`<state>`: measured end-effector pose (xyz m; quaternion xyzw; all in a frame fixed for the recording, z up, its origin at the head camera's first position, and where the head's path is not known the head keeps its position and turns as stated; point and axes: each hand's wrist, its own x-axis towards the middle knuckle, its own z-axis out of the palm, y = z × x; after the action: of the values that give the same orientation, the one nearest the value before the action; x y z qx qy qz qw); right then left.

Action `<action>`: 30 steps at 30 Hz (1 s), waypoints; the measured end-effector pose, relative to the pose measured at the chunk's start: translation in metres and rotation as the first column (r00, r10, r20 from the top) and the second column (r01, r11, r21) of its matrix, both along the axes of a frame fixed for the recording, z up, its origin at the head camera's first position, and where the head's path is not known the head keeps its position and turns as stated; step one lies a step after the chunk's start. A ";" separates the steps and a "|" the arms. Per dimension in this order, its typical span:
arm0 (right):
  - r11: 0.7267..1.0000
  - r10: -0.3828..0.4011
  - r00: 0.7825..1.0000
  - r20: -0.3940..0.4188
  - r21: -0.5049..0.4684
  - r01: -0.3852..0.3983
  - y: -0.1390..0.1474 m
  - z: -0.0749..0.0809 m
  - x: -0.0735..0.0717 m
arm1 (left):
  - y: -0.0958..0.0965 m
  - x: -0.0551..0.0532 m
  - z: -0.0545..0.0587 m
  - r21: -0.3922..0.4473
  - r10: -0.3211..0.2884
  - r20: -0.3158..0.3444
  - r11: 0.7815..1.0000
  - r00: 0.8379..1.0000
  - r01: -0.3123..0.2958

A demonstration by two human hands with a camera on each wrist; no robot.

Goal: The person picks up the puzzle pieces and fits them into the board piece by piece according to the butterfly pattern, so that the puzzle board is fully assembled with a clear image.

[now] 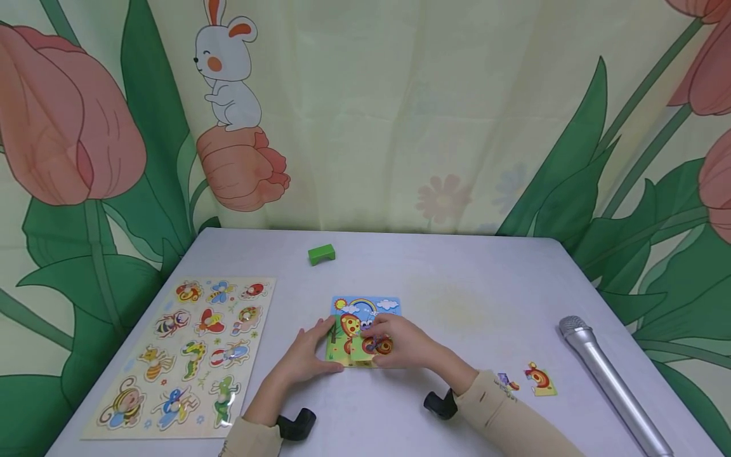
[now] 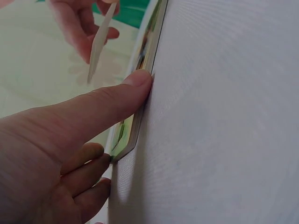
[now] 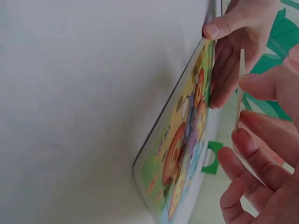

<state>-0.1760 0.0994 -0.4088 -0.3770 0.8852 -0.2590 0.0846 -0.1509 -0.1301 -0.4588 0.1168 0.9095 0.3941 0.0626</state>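
A small puzzle board point(image 1: 388, 304) with a rainbow, sun and butterfly picture lies flat on the table. My left hand point(image 1: 311, 352) rests against its left side. In the left wrist view the left thumb point(image 2: 112, 100) presses the board's near edge, and the other fingers sit around the corner. My right hand point(image 1: 402, 343) is over the board's right part, pinching a thin flat puzzle piece point(image 3: 240, 93) between thumb and fingertips. That piece stands nearly edge-on in both wrist views, clear of the board. Its printed face is hidden there.
Two loose puzzle pieces, a small one point(image 1: 507, 381) and a larger one point(image 1: 540, 379), lie right of my right hand. A silver microphone point(image 1: 617, 387) lies at the right edge. A sheet of insect pictures point(image 1: 188, 355) is at left; a green block point(image 1: 322, 254) sits behind.
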 end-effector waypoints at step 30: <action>0.991 -0.030 0.999 -0.011 0.130 0.031 -0.042 -0.017 -0.013 | 0.001 0.000 0.002 -0.008 0.000 0.001 1.000 1.000 0.000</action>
<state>-0.1889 0.0574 -0.4254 -0.3583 0.9062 -0.2005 0.1011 -0.1513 -0.1291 -0.4565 0.1161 0.9111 0.3903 0.0635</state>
